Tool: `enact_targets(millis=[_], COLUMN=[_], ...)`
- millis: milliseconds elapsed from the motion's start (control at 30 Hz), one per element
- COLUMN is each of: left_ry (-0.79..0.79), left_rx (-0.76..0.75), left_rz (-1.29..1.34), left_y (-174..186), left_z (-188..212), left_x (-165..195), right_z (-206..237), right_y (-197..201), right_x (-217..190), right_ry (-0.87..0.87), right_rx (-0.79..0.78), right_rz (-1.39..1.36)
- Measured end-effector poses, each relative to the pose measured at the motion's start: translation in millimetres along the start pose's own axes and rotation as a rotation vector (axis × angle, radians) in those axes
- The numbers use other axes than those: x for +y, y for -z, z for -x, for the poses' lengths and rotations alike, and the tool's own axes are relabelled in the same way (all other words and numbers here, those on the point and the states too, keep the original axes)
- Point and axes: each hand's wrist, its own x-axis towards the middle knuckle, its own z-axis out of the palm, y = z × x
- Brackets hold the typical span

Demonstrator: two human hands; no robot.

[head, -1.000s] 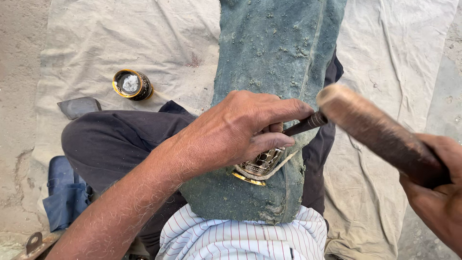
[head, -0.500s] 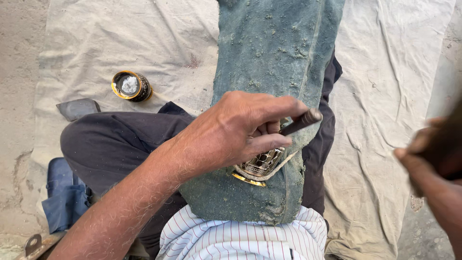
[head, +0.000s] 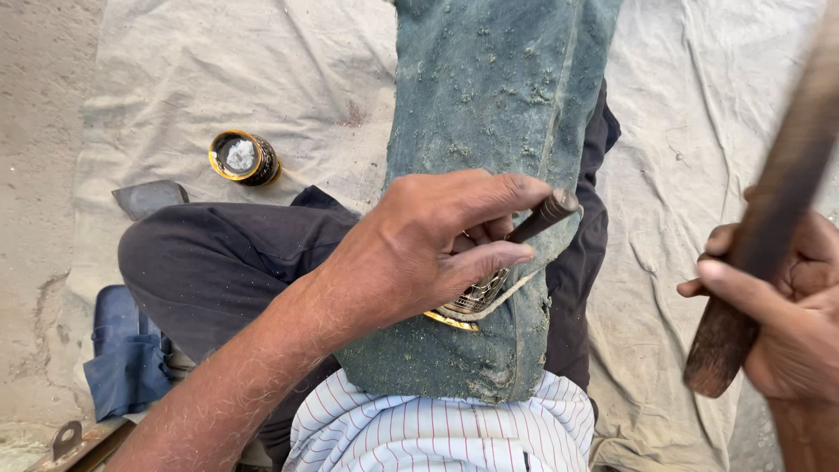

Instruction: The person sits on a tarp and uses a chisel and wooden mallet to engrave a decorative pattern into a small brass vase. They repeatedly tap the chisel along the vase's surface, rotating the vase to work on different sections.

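Note:
A long green-grey slab [head: 489, 105] with a rough, pitted face rests across my lap. My left hand [head: 428, 245] is closed around a dark chisel [head: 544, 215] whose tip is set against the slab. Under that hand lies a small gold-rimmed metal piece [head: 468, 304] on the slab. My right hand [head: 786, 297] grips a thick wooden mallet handle [head: 769, 218], raised at the right, away from the chisel head.
A pale cloth [head: 262, 79] covers the ground. A round black and gold tin [head: 243, 157] with white paste stands on it at the left, next to a flat grey stone [head: 147, 197]. A blue folded cloth [head: 127, 350] lies by my knee.
The mallet struck the chisel one second ago, then swung back to the right and upward. My left hand and the chisel stayed in place on the slab.

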Motion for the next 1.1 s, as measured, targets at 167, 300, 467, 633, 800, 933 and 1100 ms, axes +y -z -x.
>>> enact_targets(millis=[167, 300, 467, 633, 800, 933, 1100], left_ry=[-0.028, 0.0, -0.082, -0.054, 0.053, 0.015, 0.012], left_rx=[-0.082, -0.136, -0.111, -0.06, -0.125, -0.131, -0.127], left_rz=[-0.094, -0.114, -0.103, -0.063, -0.075, -0.11, -0.181], left_y=[-0.7, 0.6, 3.1, 2.6, 0.0, -1.3, -3.2], left_z=[-9.2, -14.5, -11.9, -2.3, -5.8, -9.7, -7.7], left_x=[-0.4, -0.8, 0.5, 7.9, 9.6, 10.3, 13.3], right_z=[17.7, 18.6, 19.5, 36.4, 30.3, 25.4, 37.8], right_y=[5.1, 12.5, 14.9, 18.5, 30.3, 27.1, 21.9], right_x=[3.2, -2.0, -14.6, -12.8, 10.7, 22.7, 12.1], right_ry=[0.001, -0.089, -0.424, -0.18, -0.489, -0.58, -0.561], right_rx=[-0.132, -0.019, -0.223, 0.048, -0.03, -0.151, 0.056], right_rz=[-0.342, 0.556, 1.095, 0.554, 0.751, 0.957, 0.894])
